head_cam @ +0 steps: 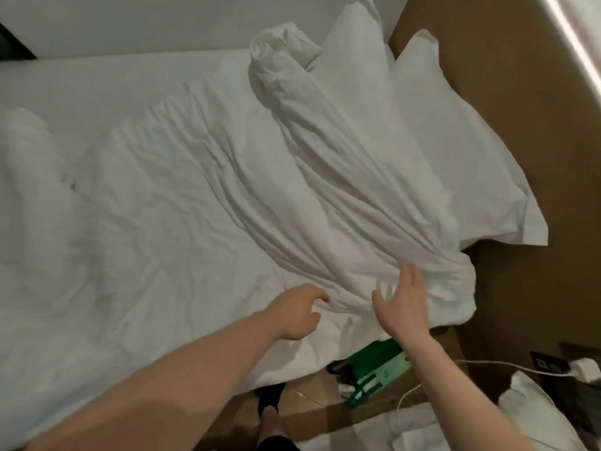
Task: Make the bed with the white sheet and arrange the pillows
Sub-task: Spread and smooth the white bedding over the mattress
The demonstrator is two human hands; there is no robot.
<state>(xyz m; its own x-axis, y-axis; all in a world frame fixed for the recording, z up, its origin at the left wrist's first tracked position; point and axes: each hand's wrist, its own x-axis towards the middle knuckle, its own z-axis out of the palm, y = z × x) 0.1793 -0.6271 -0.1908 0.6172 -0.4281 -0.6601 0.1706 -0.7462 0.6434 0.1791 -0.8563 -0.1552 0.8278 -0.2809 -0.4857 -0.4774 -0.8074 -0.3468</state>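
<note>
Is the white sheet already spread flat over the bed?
No, the white sheet lies bunched in a long twisted roll across the bed, beside the pillows.

Dim, soft, wide-angle edge distortion
</note>
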